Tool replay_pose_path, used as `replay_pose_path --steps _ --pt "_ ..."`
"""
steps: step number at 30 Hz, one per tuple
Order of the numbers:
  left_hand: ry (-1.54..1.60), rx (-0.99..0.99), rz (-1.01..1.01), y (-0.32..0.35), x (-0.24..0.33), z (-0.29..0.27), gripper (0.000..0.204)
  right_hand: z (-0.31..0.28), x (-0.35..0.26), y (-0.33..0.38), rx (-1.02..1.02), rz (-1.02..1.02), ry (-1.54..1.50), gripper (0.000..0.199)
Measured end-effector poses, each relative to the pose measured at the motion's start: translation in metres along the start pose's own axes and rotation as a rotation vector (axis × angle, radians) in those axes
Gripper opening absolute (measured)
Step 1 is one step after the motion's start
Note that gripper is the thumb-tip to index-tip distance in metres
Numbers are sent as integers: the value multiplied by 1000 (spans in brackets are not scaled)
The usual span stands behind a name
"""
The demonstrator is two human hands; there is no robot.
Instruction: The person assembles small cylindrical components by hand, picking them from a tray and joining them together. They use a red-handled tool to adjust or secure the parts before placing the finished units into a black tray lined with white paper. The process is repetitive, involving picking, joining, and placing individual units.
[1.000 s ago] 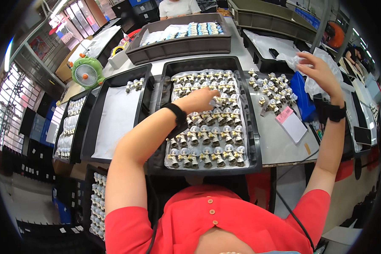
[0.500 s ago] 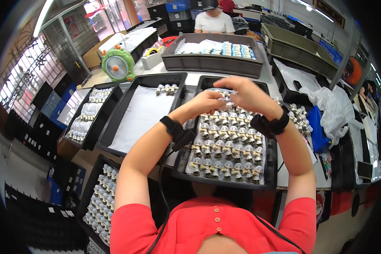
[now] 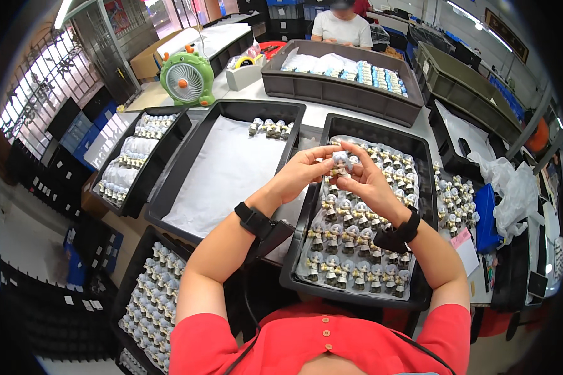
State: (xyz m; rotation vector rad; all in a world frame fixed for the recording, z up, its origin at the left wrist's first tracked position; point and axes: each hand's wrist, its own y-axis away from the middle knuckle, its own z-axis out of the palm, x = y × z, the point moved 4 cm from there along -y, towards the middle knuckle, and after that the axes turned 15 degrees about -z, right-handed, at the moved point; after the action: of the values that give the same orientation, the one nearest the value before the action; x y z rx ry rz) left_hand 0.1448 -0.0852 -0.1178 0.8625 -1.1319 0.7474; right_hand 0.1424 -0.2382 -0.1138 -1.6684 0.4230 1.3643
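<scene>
A small figurine (image 3: 341, 164) with pale grey hair is held up between my two hands, over the far part of a black tray (image 3: 294, 265). My left hand (image 3: 303, 170) pinches it from the left, and the fingers and thumb of my right hand (image 3: 370, 181) close round its right side. Beneath them, rows of like figurines (image 3: 356, 275) stand on white lining in the tray. To the left lies another black tray (image 3: 184, 206), lined with white sheet, with a short row of figurines (image 3: 271, 128) at its far right corner.
A green fan (image 3: 186, 78) stands at the far left. Beyond the trays sits a large grey bin (image 3: 331, 89) of blue-and-white figures, with a co-worker (image 3: 341, 28) behind it. Loose figurines (image 3: 456, 200), a blue bin (image 3: 486, 215) and plastic bags (image 3: 513, 187) lie at right.
My hands have come lower and nearer, and the figurine between them now shows plainly. The whole view has shifted, with the trays appearing farther right.
</scene>
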Motion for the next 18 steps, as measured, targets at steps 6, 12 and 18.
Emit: replay_pose_path --steps 6,12,18 --pt "100 78 -84 -4 -17 -5 35 -1 18 4 30 159 -170 63" --pt "202 72 -98 -5 -19 -6 33 -4 22 4 52 233 -246 60" --pt "195 107 -23 -3 -17 -6 34 -8 27 5 103 283 -471 50"
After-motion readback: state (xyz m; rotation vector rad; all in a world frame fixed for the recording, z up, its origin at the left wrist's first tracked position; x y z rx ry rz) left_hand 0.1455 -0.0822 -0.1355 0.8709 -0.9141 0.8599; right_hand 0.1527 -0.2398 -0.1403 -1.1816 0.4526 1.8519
